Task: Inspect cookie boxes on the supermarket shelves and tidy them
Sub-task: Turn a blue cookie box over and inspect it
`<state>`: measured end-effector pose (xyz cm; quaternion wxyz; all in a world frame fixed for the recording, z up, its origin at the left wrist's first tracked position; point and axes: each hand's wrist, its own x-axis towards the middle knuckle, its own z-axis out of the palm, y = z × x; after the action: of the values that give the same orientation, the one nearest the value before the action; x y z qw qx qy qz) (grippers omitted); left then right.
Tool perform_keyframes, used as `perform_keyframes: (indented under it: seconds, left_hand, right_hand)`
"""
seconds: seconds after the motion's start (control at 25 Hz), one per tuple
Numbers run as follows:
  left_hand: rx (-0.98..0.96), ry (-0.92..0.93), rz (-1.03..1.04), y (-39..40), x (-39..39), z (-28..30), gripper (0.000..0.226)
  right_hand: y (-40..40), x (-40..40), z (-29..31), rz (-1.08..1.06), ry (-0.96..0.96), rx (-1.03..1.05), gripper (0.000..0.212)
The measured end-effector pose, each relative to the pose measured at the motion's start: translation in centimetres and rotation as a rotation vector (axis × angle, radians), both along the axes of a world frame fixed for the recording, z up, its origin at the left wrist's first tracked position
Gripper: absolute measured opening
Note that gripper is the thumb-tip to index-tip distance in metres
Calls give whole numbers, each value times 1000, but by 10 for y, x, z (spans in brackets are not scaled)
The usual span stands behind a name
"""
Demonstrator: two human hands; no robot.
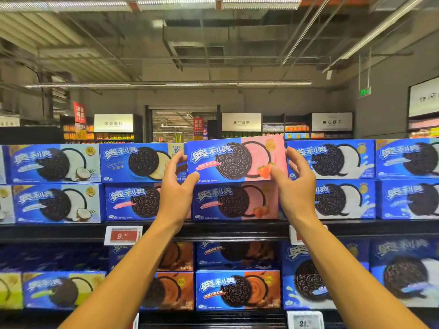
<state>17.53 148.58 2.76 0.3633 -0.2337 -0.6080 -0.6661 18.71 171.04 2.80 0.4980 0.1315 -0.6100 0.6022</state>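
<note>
Both hands hold a pink strawberry box up at the top row of the cookie shelf.

The shelf (213,230) runs the full width of the aisle, its upper tier stacked two boxes high with blue cookie boxes, and more rows sit below it. The strawberry box (236,159) is held slightly tilted, on top of a matching pink box (235,201), between a cheese box (136,162) on its left and a milk box (332,159) on its right. The left hand (175,184) grips its left end, thumb on the front face. The right hand (297,184) grips its right end, fingers curled over the edge. A red price tag (123,235) hangs on the shelf rail to the left of the arms.
</note>
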Motion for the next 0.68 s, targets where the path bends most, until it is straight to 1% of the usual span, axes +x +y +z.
perform_keyframes:
  seconds: [0.12, 0.24, 0.32, 0.44, 0.52, 0.68]
  left_hand:
    - [56, 11, 16, -7, 5, -14, 44]
    - [105, 30, 13, -14, 13, -29, 52]
    - [139, 13, -24, -18, 17, -41, 56]
    - [117, 26, -90, -25, 25, -65, 52]
    - [119, 12, -107, -26, 34, -85, 52]
    - [186, -18, -135, -29, 46, -122, 57]
  right_hand:
    - [-5, 13, -10, 117, 27, -28, 54]
    - [-8, 24, -26, 151, 26, -48, 56]
    - [-10, 30, -39, 201, 10, -64, 49]
    - [-7, 41, -60, 265, -21, -31, 42]
    - [-6, 48, -76, 281, -45, -16, 44]
    - [-8, 57, -112, 352, -131, -29, 59]
